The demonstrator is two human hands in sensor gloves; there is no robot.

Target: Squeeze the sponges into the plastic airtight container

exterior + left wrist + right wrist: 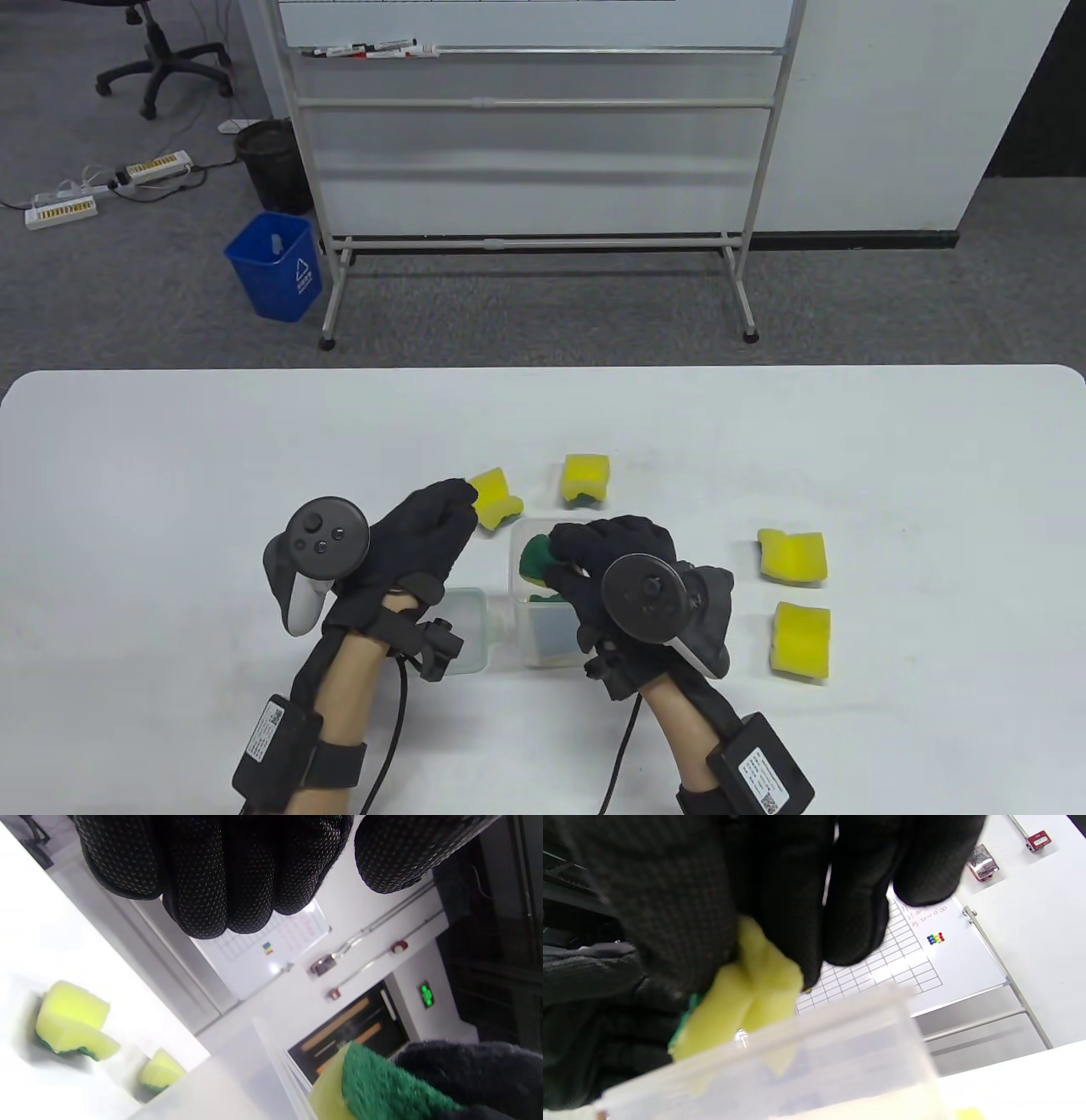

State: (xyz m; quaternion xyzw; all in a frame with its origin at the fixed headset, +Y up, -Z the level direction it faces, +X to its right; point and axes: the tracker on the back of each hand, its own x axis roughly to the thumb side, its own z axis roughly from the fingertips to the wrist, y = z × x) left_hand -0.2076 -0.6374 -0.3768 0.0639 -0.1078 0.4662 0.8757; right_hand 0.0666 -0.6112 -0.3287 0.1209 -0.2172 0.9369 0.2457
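Note:
A clear plastic container (pixel 519 552) stands open at the table's near middle. My right hand (pixel 585 556) grips a folded yellow-and-green sponge (pixel 534 556) and holds it in the container's mouth. In the right wrist view the sponge (pixel 746 1001) is squashed between my fingers (pixel 857 921) just above the container rim (pixel 797 1052). A green patch of something shows lower inside the container. My left hand (pixel 450 509) hovers left of the container, fingers loosely curled and empty, beside a loose sponge (pixel 496 497). The left wrist view shows that sponge (pixel 72 1022) lying on the table.
Three more sponges lie loose: one behind the container (pixel 585 480) and two at the right (pixel 792 556) (pixel 802 638). A clear lid (pixel 467 628) lies left of the container, under my left wrist. A whiteboard stand rises beyond the far edge.

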